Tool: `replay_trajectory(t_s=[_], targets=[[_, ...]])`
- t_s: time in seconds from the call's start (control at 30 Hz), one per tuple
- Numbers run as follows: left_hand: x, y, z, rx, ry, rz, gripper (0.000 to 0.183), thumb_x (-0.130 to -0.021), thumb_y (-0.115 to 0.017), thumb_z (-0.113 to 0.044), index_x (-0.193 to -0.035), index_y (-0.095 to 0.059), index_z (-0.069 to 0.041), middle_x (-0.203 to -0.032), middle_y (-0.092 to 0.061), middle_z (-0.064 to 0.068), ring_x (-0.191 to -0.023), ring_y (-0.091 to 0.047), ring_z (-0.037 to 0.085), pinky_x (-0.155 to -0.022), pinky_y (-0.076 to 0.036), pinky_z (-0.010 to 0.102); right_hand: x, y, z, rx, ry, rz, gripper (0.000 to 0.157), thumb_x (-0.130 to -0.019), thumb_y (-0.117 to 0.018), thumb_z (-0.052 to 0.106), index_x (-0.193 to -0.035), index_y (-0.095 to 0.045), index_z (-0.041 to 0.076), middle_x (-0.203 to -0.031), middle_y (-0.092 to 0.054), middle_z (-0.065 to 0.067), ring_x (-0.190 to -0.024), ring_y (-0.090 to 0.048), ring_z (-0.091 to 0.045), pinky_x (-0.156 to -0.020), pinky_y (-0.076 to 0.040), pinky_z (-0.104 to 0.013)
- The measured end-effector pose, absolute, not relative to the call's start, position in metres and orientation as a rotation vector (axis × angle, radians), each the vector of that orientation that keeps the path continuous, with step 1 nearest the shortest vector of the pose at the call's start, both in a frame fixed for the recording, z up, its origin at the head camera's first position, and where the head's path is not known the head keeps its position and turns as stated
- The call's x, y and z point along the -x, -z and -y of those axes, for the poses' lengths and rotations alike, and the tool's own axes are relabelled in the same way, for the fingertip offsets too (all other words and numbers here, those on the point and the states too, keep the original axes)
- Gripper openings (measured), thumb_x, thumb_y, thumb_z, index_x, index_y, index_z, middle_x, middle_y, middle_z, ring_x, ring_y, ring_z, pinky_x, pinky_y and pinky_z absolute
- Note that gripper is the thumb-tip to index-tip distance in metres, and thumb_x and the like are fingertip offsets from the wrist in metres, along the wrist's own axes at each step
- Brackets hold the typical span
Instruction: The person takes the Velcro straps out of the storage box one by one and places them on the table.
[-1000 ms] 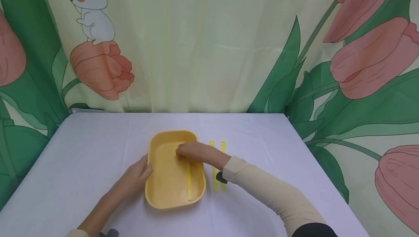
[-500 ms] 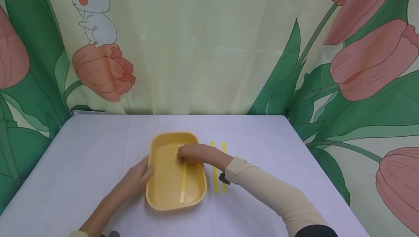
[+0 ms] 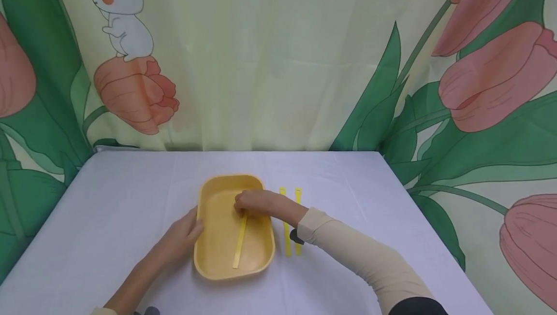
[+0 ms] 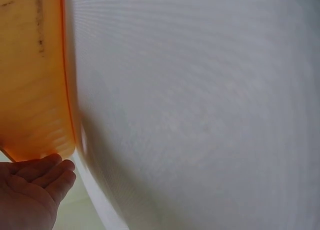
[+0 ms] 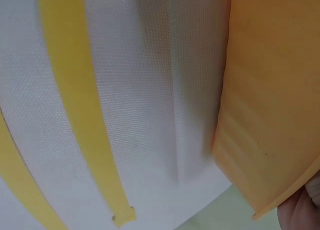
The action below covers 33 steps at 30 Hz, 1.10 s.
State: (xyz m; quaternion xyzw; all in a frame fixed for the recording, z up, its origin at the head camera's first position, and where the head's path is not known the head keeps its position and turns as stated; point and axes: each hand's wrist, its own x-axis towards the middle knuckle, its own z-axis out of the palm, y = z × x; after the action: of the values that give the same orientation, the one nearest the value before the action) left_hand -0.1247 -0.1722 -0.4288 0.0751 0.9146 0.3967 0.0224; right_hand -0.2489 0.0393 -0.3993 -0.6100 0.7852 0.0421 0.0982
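A yellow tray (image 3: 219, 245) with rounded corners stands on the white-covered table. My left hand (image 3: 182, 234) holds its left side, the thumb at the rim; in the left wrist view that hand's fingers (image 4: 57, 177) lie against the tray's outer wall. Inside the tray, my right hand (image 3: 256, 202) pinches the far end of a flat yellow strap (image 3: 240, 245). The strap slants toward the tray's near side, and its upper end is hidden by the fingers. In the right wrist view, only part of the right hand (image 5: 302, 210) shows beyond the rim.
Right of the tray, two more yellow straps lie side by side, the nearer one (image 3: 287, 240) and another (image 3: 298, 196), partly under the right forearm. Each has a small loop-like head at its far end. A curtain (image 3: 278, 64) with printed tulips hangs behind the table.
The strap in my right hand has swung left at its near end, from close to the tray's right side toward the middle. My left hand stays on the tray.
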Motion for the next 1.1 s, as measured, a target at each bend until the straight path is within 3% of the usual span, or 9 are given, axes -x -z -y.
replay_trajectory(t_s=[0.3,0.57,1.1], targets=[[0.1237,0.4328,0.1723,-0.229,-1.239,-2.837,0.051,-0.099,-0.035,-0.017,-0.142,-0.027,0.011,-0.139,-0.039,0.028,-0.129,-0.034,0.042,-0.104,-0.029,0.053,0.2466,0.4003,-0.038,1.834,-0.159,-2.315,0.019,-0.081,-0.06,-0.006,-0.084,-0.069,0.01,-0.079,-0.056,0.002,-0.074,-0.051,-0.011,-0.068,-0.039,-0.013],[0.1242,0.4341,0.1715,-0.192,-1.219,-2.808,0.052,-0.099,-0.035,-0.018,-0.143,-0.025,0.01,-0.142,-0.037,0.026,-0.131,-0.032,0.041,-0.105,-0.027,0.052,0.2442,0.4041,-0.0342,1.902,-0.408,-2.327,0.019,-0.083,-0.058,-0.004,-0.08,-0.064,0.013,-0.074,-0.046,0.006,-0.066,-0.04,-0.007,-0.059,-0.029,-0.013],[0.1257,0.4307,0.1698,-0.174,-1.186,-2.82,0.053,-0.099,-0.034,-0.018,-0.143,-0.024,0.01,-0.142,-0.036,0.026,-0.131,-0.031,0.041,-0.105,-0.027,0.052,0.2419,0.3994,-0.034,1.989,-0.498,-2.281,0.021,-0.087,-0.054,-0.001,-0.078,-0.062,0.016,-0.071,-0.042,0.008,-0.065,-0.036,-0.005,-0.057,-0.025,-0.013]])
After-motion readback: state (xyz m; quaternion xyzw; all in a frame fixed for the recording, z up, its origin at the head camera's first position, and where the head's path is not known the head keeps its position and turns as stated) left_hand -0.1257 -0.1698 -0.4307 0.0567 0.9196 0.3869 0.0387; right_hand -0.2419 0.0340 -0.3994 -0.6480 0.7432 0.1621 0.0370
